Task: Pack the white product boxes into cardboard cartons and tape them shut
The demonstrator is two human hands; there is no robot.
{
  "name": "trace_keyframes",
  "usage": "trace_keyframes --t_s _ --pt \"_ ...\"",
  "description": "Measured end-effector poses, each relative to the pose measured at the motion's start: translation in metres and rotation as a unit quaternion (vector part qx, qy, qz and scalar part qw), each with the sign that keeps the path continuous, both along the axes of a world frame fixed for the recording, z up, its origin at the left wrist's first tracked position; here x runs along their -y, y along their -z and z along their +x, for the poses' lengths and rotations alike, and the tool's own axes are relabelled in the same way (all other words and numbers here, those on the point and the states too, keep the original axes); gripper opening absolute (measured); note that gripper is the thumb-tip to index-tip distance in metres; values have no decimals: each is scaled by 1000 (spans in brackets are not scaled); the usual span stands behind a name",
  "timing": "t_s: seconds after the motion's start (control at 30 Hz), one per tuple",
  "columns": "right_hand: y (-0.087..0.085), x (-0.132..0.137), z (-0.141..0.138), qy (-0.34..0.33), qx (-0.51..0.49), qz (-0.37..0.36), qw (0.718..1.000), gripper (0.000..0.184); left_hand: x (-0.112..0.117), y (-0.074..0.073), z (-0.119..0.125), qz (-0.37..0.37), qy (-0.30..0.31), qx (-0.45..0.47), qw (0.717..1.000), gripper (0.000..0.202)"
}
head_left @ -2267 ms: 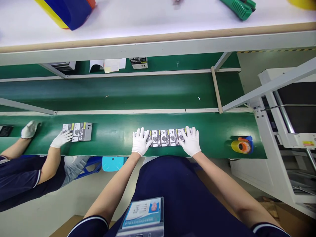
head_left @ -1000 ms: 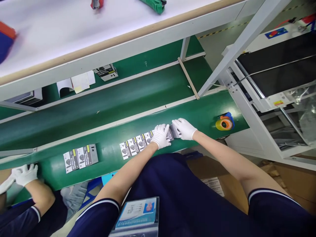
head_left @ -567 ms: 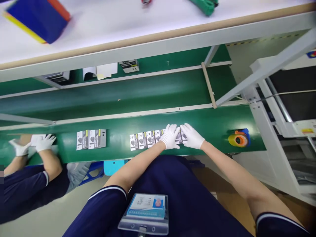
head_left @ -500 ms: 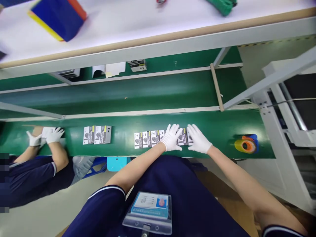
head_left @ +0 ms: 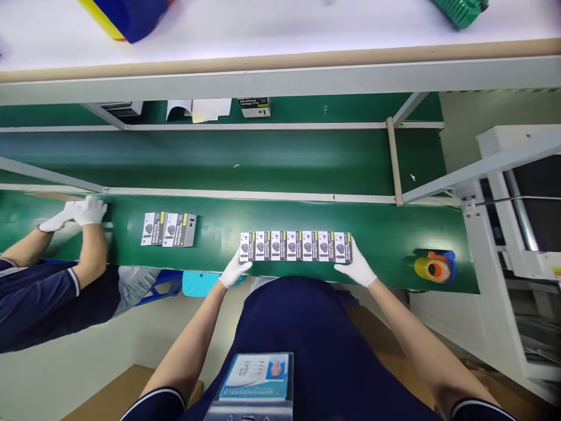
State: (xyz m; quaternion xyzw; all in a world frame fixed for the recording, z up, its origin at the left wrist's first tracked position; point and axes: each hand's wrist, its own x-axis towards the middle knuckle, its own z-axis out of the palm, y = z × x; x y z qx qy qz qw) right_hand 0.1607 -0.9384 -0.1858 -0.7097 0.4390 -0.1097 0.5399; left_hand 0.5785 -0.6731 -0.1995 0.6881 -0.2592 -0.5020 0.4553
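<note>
Printed cartons (head_left: 294, 246), 7 abreast, lie near the front edge of the green bench (head_left: 214, 234); our left hand (head_left: 235, 270) and right hand (head_left: 358, 266) grip the row's ends, likely keeping it straight.

7 small boxes (head_left: 294, 247) lie in a straight row on the green surface (head_left: 210, 257), side by side and close together, running roughly parallel to its near edge. They look alike: a white panel on the left with a dark rounded drawing, a black strip on the right with white lettering turned sideways, and a yellow patch at the strip's far end. All 7 have their printed faces up. The lettering is small and perhaps reads "Stream" on the second line.
</note>
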Motion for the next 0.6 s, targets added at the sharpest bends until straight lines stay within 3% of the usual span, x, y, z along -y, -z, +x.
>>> trace_keyframes --t_s 0.07,0.23,0.37,0.43,0.5,0.6 --pt "1 2 2 7 -10 19 1000 122 8 6 -6 19 9 -18 1000 89" --pt "20 -3 4 37 14 90 995 126 25 26 -16 108 -64 -13 992 74" --pt "27 -2 8 87 41 113 989 125 35 19 -9 131 -65 2 989 67" --pt "23 10 8 78 1 115 990 111 43 7 5 150 -38 -6 988 63" --pt "18 25 8 57 -64 126 988 85 53 -4 21 182 -3 -19 983 60" --pt "18 42 11 48 -124 161 978 57 70 -11 35 246 29 -33 968 54"
